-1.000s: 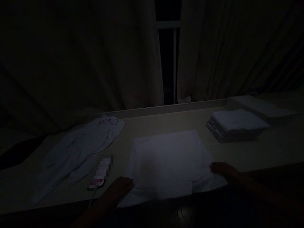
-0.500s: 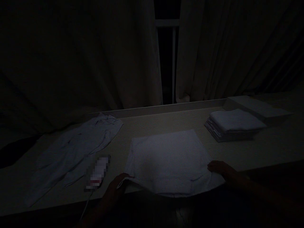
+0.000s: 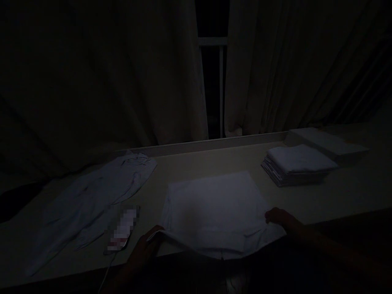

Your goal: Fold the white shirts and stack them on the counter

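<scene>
- White towel [image 3: 214, 212] lies spread flat on the table [image 3: 337, 196], middle front, near edge hanging a bit over the table's front edge.
- Towel's near-left corner is lifted off the surface; the rest lies flat, small crease near the front right.
- Left hand [image 3: 143, 251] at that lifted corner, fingers closed round the towel edge, pinching it; very dark, exact finger positions hard to see.
- Right hand [image 3: 277, 216] rests on the towel's near-right corner, fingers bent down onto the cloth; cannot tell if it grips or just presses.
- Both forearms come in from the bottom edge, mostly lost in shadow.
- Phone-like device [image 3: 121, 229] just left of the towel, flat on the table, blurred out; a thin cable [image 3: 105, 275] runs from its near end off the table's front edge.
- Left hand is near the device, not touching it.
- Pale garment [image 3: 92, 204] lies spread out further left, long and rumpled, running diagonally from back centre-left toward the front left; it touches or slightly underlaps the device, cannot tell which.
- Stack of folded towels [image 3: 298, 165] at the back right, well apart from the spread towel, edges neat.
- Flat pale slab or board [image 3: 330, 141] behind the stack, far right.
- Raised ledge [image 3: 214, 143] along the table's back edge.
- Curtains [image 3: 122, 81] hang behind, with a narrow gap showing a window frame [image 3: 214, 43].
- Scene very dim overall.
</scene>
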Available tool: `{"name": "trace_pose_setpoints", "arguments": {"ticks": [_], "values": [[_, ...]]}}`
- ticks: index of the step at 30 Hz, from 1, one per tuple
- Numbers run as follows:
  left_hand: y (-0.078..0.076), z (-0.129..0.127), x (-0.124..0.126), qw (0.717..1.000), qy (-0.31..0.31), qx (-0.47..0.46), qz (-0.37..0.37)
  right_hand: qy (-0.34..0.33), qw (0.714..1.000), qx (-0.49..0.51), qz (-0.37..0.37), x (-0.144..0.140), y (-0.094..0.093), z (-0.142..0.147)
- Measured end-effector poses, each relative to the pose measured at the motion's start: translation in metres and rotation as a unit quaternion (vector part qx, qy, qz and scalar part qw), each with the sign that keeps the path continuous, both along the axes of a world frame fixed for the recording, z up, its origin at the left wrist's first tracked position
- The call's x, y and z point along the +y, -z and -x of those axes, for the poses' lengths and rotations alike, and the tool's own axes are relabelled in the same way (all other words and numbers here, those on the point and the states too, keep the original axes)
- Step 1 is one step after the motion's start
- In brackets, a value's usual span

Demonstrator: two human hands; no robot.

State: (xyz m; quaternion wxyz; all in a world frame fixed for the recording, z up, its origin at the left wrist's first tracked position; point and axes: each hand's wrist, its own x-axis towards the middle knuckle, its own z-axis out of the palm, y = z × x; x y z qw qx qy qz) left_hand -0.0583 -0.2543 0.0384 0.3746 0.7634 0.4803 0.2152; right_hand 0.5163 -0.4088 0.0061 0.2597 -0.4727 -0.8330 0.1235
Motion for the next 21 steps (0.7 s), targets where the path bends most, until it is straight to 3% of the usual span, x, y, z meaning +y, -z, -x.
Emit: {"name": "trace_pose_setpoints", "arguments": {"ticks": [4,7,9,14,18,21], "values": [[-0.002,-0.002,0.003,1.0,0.016,0.016,0.015,0.0,1.0,-0.01,0.016,0.0,0.005,-0.006],[0.012,0.011,0.003,0.998,0.046,0.039,-0.013,0.002,1.0,-0.022,-0.006,-0.009,0.013,-0.007],[0.026,0.025,0.002,0.992,0.084,0.068,-0.071,0.017,0.999,-0.04,-0.025,-0.017,0.018,-0.005],[0.052,0.053,-0.002,0.946,0.199,0.143,-0.213,0.038,0.993,-0.08,-0.072,-0.03,0.032,-0.002],[0.059,0.058,0.004,0.909,0.228,0.219,-0.273,0.019,0.994,-0.078,-0.077,-0.029,0.039,-0.006],[0.059,0.057,0.01,0.864,0.28,0.245,-0.34,0.017,0.994,-0.083,-0.07,-0.024,0.041,-0.007]]}}
